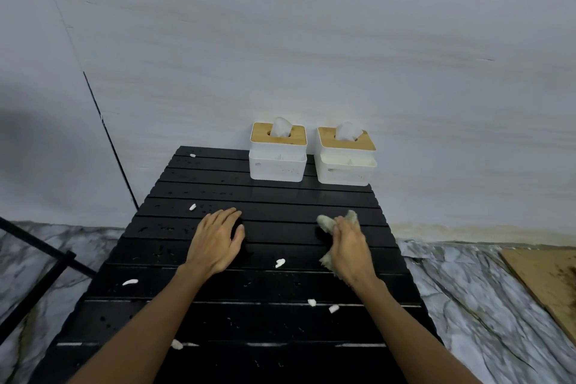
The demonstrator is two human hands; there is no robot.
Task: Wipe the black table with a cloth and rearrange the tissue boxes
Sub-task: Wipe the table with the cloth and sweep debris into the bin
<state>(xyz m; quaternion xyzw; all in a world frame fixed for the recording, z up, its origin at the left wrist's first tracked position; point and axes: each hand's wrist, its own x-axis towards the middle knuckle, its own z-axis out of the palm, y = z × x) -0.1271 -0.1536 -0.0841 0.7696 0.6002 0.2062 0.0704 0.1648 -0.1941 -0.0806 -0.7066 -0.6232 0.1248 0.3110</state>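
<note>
Right hand (349, 246) grips the cloth (330, 223) on the black desk (280, 327); left hand (218, 240) lies flat, fingers spread. Tissue boxes (277, 153) stand ahead at the far edge, nearer the right hand.

i can't see most of the cloth (330, 223): my right hand (349, 248) covers its middle, and only frayed ends show past the knuckles and under the wrist. the black table (280, 321) runs off the bottom edge, so its near end is lost to me. faint print on the fronts of the left tissue box (277, 162) and right tissue box (344, 167) is too small to read. a brown board (548, 284) on the floor is cut by the right edge.
</note>
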